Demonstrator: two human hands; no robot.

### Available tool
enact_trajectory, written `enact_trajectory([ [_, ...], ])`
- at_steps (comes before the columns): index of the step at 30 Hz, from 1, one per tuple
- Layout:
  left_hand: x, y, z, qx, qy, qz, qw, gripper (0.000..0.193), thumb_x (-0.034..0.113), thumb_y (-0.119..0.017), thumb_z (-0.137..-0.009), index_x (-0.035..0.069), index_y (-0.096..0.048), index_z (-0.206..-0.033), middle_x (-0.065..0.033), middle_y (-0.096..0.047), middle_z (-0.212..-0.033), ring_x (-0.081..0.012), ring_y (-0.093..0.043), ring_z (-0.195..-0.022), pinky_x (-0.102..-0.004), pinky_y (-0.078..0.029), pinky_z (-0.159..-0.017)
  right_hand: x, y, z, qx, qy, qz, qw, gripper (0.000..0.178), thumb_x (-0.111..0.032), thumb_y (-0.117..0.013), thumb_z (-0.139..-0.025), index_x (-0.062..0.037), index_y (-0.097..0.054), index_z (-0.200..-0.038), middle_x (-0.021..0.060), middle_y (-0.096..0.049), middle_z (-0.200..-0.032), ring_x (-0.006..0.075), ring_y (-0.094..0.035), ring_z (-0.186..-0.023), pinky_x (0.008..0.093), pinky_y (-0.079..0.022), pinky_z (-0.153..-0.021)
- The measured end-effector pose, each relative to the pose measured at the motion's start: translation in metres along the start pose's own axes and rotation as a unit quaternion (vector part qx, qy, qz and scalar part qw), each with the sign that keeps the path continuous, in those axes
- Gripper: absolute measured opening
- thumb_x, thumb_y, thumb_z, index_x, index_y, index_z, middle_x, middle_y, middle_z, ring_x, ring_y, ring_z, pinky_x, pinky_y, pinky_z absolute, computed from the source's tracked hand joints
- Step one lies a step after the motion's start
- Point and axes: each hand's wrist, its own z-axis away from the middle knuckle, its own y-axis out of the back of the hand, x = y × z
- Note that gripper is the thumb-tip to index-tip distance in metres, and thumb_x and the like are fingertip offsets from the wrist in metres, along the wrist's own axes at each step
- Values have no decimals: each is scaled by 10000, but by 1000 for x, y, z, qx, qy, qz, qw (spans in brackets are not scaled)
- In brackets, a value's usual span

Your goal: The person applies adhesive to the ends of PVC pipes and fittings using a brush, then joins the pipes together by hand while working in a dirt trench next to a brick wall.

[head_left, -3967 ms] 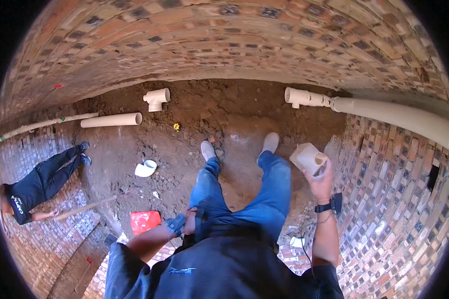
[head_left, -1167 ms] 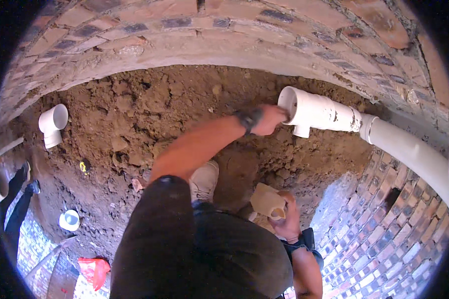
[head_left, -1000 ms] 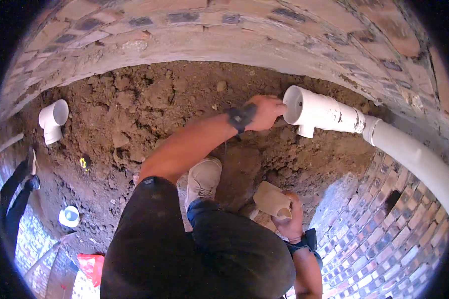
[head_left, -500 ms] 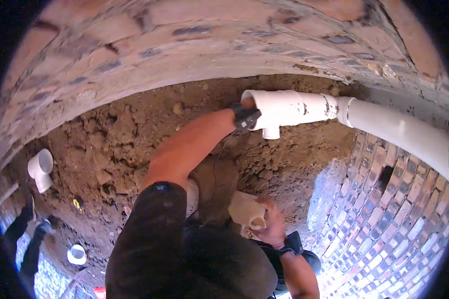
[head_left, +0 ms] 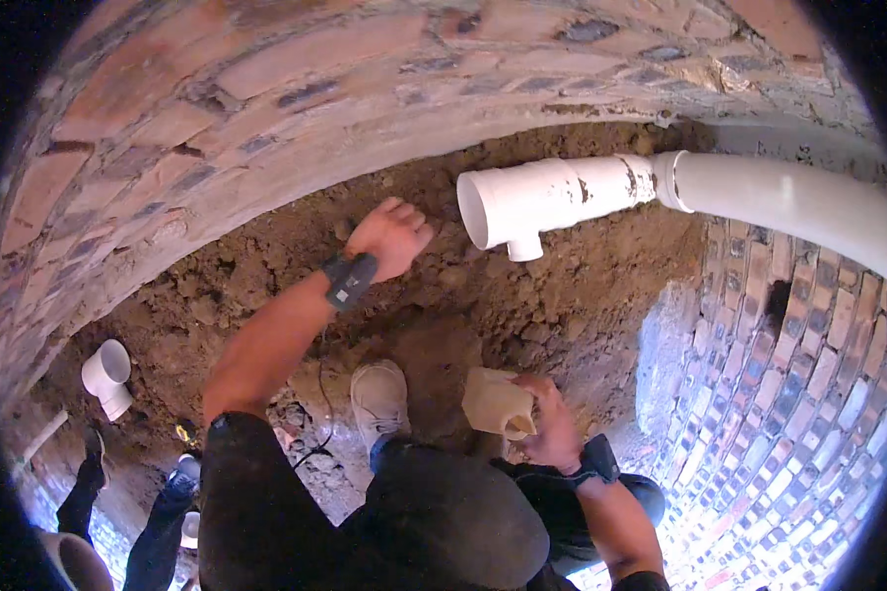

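Here's the pale, square-sided container [head_left: 493, 399], low and right of centre, above the dirt [head_left: 434, 340], just in front of the person's bent knee. Its cut opening faces back toward the person, and what lies inside cannot be made out from this angle. The right hand [head_left: 554, 424] has it, fingers wrapped round the side by the opening, forearm rising from the lower edge with a dark device [head_left: 600, 459] strapped at the wrist.

Up to the white pipe fitting [head_left: 552, 197], lying along the wall's foot: round mouth open toward the left, its inside in shade, dark smears along the body, a short stub pointing down. A collar joins it to the long pale pipe [head_left: 779, 192] running off right.

And the left hand [head_left: 391, 238]! It hangs over the dirt, clear of that mouth, arm stretched forward, fingers curled in and bunched together; whether they pinch anything, I cannot tell.

Farther left, a white tee fitting [head_left: 108, 376] sits on the soil, with another person's dark-trousered legs [head_left: 158, 527] below it.
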Motion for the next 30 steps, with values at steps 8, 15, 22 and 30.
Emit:
enact_trajectory([
  [8, 26, -23, -108, 456, -139, 167, 863, 410, 142, -583, -861, 18, -664, -1244, -172, -674, -1280, -323, -603, -1261, -434, -444, -1137, 0, -20, -14, -23, -35, -46, 998, 768, -146, -846, -693, -48, -500, -1371, 203, -567, -1320, 440, -561, -1228, 469, -477, -1057],
  [15, -11, -25, -3, 158, -133, 120, 971, 357, 149, -674, -776, 52, -632, -1117, -156, -652, -1063, -344, -630, -1149, -457, -538, -999, -10, -15, -6, -1, 2, -29, 1000, 737, -78, -861, -686, -70, -494, -1326, 192, -587, -1266, 411, -588, -1195, 453, -494, -1005],
  [22, 8, -27, -62, 371, -164, -49, 913, 397, 110, -578, -850, 26, -654, -1230, -118, -620, -1336, -272, -538, -1316, -407, -342, -1204, -3, -26, -27, -8, 2, -2, 1000, 789, -102, -844, -646, -55, -500, -1355, 213, -560, -1316, 448, -553, -1228, 463, -486, -1037],
  [30, 23, -30, -2, 126, -119, 158, 972, 436, 85, -604, -799, 31, -649, -1229, -169, -606, -1370, -337, -521, -1349, -488, -397, -1168, 12, -47, -19, 29, 31, 20, 999, 854, -105, -865, -599, -42, -489, -1363, 225, -552, -1329, 459, -540, -1250, 473, -480, -1051],
])
